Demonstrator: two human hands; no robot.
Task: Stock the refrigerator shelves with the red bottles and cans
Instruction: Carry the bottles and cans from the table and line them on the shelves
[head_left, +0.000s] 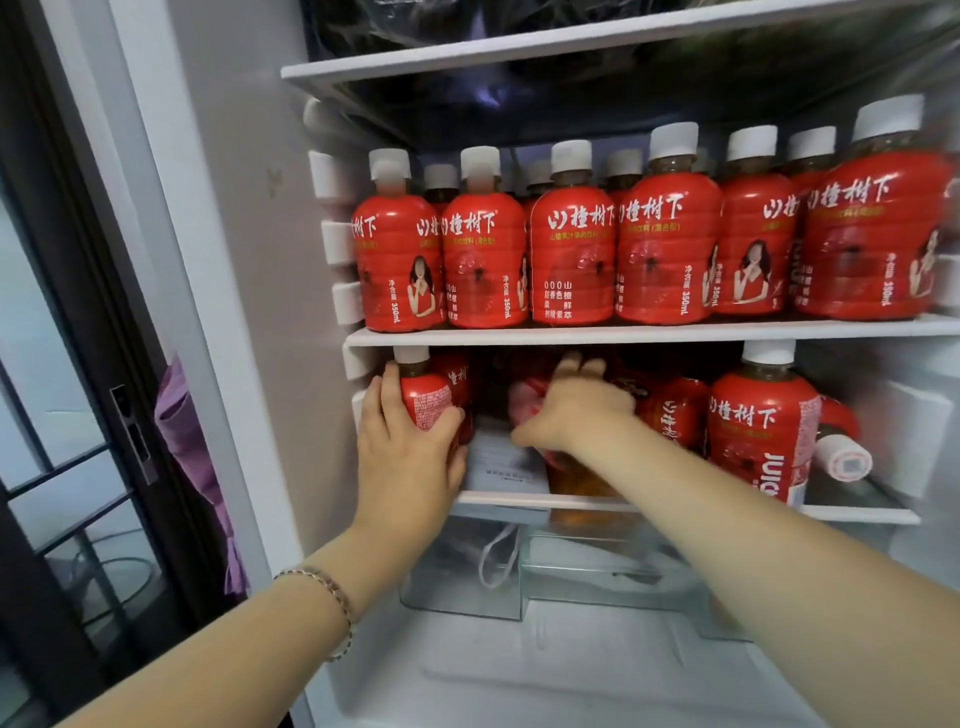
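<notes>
The open refrigerator holds a middle shelf (623, 335) packed with several upright red bottles (571, 260) with white caps. On the lower shelf (857, 514), my left hand (410, 457) grips a red bottle (426, 400) standing upright at the far left. My right hand (576, 405) reaches deep into the middle of that shelf, blurred, with fingers spread over red packaging; whether it holds anything is unclear. More red bottles (758, 431) stand at the right, and one lies on its side (841, 457) behind them.
A white paper packet (504, 462) lies on the lower shelf between my hands. Below is a clear drawer (571, 582). A top shelf (519, 57) carries dark bags. A purple cloth (192, 447) hangs left of the fridge wall.
</notes>
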